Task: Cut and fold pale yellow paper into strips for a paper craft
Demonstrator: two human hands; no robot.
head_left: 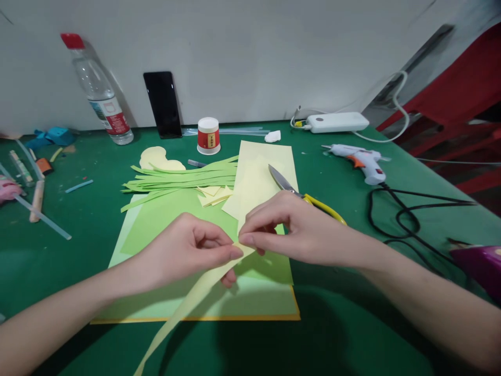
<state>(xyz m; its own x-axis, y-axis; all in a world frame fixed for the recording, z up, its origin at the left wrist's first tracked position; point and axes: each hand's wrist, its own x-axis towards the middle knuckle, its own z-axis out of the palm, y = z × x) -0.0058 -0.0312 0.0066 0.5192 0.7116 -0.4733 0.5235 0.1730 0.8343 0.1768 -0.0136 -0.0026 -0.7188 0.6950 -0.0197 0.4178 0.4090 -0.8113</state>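
A long pale yellow paper strip [195,295] runs from between my hands down toward the front edge of the view. My left hand [191,248] pinches it near its upper end, thumb on top. At that same end, my right hand [289,230] grips the strip between thumb and fingers, close beside the left thumb. Under both hands lie stacked green paper sheets [156,224]. Beyond them are a bundle of green paper strips [183,177], small yellow paper scraps [215,196] and a pale yellow sheet [266,162]. Scissors [285,183] with yellow handles rest partly behind my right hand.
A glue gun [362,159] with a black cord [410,224] lies at the right, near a white power strip [336,122]. A red-labelled cup [209,137], phone [162,104] and bottle [102,99] stand along the wall. Glue sticks [43,216] lie at the left.
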